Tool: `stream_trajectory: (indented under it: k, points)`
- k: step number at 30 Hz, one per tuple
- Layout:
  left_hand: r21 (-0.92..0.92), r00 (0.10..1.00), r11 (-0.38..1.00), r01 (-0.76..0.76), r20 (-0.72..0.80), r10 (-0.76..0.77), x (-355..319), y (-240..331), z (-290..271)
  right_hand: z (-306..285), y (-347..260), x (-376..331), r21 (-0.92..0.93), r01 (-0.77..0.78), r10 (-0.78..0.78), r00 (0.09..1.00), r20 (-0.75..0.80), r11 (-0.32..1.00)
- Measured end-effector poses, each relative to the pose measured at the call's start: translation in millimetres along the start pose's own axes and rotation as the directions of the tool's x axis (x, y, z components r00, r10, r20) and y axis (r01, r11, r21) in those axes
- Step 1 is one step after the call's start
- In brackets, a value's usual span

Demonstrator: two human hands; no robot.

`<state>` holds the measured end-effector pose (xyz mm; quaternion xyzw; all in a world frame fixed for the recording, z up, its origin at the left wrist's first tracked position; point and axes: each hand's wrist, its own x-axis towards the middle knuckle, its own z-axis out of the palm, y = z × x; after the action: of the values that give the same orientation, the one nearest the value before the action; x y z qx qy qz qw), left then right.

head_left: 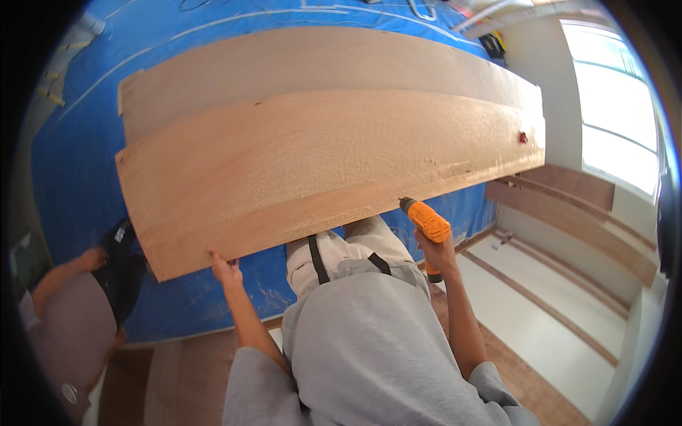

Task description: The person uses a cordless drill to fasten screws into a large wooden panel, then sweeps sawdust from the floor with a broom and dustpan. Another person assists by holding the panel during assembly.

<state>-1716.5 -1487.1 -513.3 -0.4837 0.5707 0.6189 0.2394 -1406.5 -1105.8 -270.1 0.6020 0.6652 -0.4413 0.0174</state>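
Orange, the cordless drill (429, 221) was by the near edge of the plywood sheet (284, 170), fingers of the right hand (438, 253) wrapped round it. Farther left, fingers of the left hand (227, 270) pinched that edge.

A blue floor sheet (78, 167) spreads wide. The window (614, 99) shines bright; the wall (550, 78) beside it is maybe white.
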Motion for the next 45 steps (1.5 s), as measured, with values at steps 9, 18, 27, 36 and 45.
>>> stream_trajectory:
  k: [9, 18, 27, 36, 45]
  points:
    - [0.045, 0.994, 0.996, -0.076, 0.084, 0.072, 80.9, 49.9, 33.2, -4.4, 47.1, -22.8, -0.033, -0.083, 0.084, 0.996, 0.005, 0.996]
    - [0.061, 0.993, 0.996, -0.067, 0.099, 0.06, 94.4, 101.5, 107.1, -3.4, 66.0, -55.6, 0.124, -0.12, 0.129, 0.989, -0.066, 0.985]
    - [0.052, 0.943, 0.993, 0.106, 0.312, -0.117, 69.3, 116.9, 86.0, 3.6, 86.8, -61.0, 0.066, -0.217, 0.214, 0.976, 0.047, 0.974]
    - [0.264, 0.902, 0.929, -0.258, 0.411, 0.134, -52.1, 47.0, -10.0, -3.5, 131.8, 23.7, 0.054, 0.065, -0.078, 0.955, 0.287, 0.996]
    - [0.93, 0.976, 0.321, -0.177, 0.123, 0.181, -156.9, -233.8, -286.7, 2.4, 101.9, 56.4, -0.125, 0.215, -0.138, 0.883, 0.448, 0.969]
